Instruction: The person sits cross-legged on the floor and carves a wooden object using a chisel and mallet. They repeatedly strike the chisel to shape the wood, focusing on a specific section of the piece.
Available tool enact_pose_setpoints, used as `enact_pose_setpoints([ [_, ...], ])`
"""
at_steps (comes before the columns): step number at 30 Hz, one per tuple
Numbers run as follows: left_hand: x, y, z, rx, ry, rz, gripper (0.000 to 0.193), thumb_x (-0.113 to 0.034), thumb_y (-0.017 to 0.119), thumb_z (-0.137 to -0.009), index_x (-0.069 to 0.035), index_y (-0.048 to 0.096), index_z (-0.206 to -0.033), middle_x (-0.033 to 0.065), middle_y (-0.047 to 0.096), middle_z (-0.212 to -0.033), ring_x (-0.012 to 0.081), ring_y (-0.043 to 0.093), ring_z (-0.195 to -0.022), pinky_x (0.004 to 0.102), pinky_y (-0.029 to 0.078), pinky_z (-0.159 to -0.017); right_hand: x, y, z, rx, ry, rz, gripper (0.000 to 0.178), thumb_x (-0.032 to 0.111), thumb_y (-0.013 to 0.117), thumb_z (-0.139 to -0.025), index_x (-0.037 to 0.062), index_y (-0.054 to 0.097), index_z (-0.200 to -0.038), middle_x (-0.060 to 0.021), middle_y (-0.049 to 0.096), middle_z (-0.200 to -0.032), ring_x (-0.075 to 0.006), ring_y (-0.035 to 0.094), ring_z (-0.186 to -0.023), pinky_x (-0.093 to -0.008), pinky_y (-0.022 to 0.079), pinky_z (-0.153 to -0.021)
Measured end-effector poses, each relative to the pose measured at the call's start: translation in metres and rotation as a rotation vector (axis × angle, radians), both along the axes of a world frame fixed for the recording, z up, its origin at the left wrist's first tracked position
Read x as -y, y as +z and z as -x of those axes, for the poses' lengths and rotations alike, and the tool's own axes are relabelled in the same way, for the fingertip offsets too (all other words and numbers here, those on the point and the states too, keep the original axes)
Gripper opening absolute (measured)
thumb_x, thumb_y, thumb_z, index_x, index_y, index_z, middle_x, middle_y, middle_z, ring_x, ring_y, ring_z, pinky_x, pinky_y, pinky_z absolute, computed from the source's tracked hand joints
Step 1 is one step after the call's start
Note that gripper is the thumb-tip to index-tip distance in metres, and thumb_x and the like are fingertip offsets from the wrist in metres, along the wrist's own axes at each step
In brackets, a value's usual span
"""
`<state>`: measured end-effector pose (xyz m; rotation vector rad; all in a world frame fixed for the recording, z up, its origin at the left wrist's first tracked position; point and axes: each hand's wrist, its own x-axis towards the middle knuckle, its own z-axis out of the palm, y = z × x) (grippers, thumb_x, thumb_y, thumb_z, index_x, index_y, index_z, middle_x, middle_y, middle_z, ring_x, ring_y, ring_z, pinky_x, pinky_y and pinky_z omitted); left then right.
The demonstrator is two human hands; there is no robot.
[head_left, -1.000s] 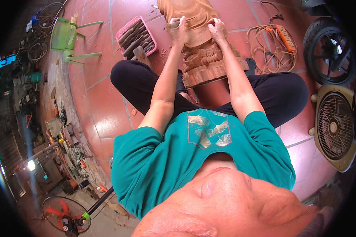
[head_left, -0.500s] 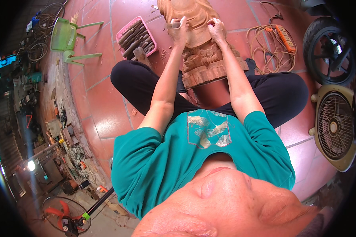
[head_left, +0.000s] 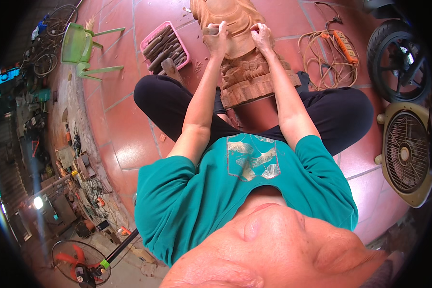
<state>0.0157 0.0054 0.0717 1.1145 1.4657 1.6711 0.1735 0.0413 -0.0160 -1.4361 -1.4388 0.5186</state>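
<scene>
A carved reddish-brown wooden figure (head_left: 235, 36) with flowing folds and a ridged base (head_left: 254, 89) lies on the floor between my bent legs, its far end cut off by the upper edge. My left hand (head_left: 218, 42) rests on its left side, fingers closed around a small grey-brown piece (head_left: 209, 30) whose kind I cannot make out. On the figure's right side, my right hand (head_left: 262, 38) is curled with the fingertips pinched together. Whatever those fingers hold, if anything, is hidden.
Left of the figure sits a pink basket (head_left: 183, 44) of wooden-handled tools, with a wooden mallet (head_left: 172, 69) beside it. To the right lie a coiled cord and an orange power strip (head_left: 345, 47), a black wheel (head_left: 399, 61) and a box fan (head_left: 405, 154). A green chair (head_left: 77, 45) lies farther left.
</scene>
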Motion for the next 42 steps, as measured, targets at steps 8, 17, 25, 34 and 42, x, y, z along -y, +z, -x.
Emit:
enact_pose_setpoints([
  [8,-0.004,-0.009,-0.005,-0.244,0.003,0.061,0.021,-0.016,0.072,-0.086,0.001,0.062,-0.078,0.0075,0.066,-0.067,0.0132,0.065,-0.058,0.0273,0.05,-0.05,-0.006,-0.007,-0.009,0.011,-0.033,-0.01,0.006,0.009,0.061,-0.074,0.0088,0.066,-0.077,-0.0131,0.067,-0.082,-0.0322,0.062,-0.084,-0.0444,0.049,-0.08],
  [17,-0.011,-0.028,0.016,-0.212,0.01,-0.074,0.024,-0.02,0.074,-0.086,0.0,0.063,-0.079,0.0077,0.067,-0.067,0.0129,0.064,-0.055,0.0274,0.051,-0.05,-0.003,-0.003,0.006,0.001,0.007,-0.001,0.007,0.009,0.061,-0.074,0.0083,0.067,-0.079,-0.0139,0.068,-0.083,-0.0333,0.063,-0.083,-0.0452,0.049,-0.08],
  [25,-0.012,-0.024,0.01,-0.356,0.069,0.084,0.028,-0.024,0.078,-0.081,-0.001,0.065,-0.072,0.0046,0.066,-0.063,0.0104,0.063,-0.053,0.0266,0.05,-0.05,0.003,0.014,0.005,-0.032,0.056,0.03,0.011,0.018,0.067,-0.079,0.0077,0.068,-0.083,-0.0133,0.068,-0.082,-0.0294,0.065,-0.082,-0.0406,0.051,-0.076],
  [34,-0.001,0.001,0.005,-0.346,0.075,0.077,0.033,-0.03,0.074,-0.08,0.002,0.069,-0.076,0.0244,0.065,-0.067,0.0368,0.069,-0.067,0.0466,0.051,-0.062,0.017,0.102,0.049,-0.325,0.56,0.006,0.048,0.041,0.074,-0.084,0.0032,0.064,-0.112,-0.0103,0.061,-0.109,-0.0222,0.059,-0.096,-0.0375,0.051,-0.082],
  [42,-0.007,-0.014,0.014,-0.447,-0.107,-0.12,0.017,-0.02,0.066,-0.084,-0.003,0.064,-0.083,0.0183,0.065,-0.074,0.0339,0.067,-0.073,0.0417,0.05,-0.063,0.02,0.114,0.064,0.06,0.576,-0.156,0.043,0.037,0.076,-0.081,0.0072,0.066,-0.111,-0.0098,0.059,-0.112,-0.0237,0.054,-0.105,-0.0354,0.045,-0.089],
])
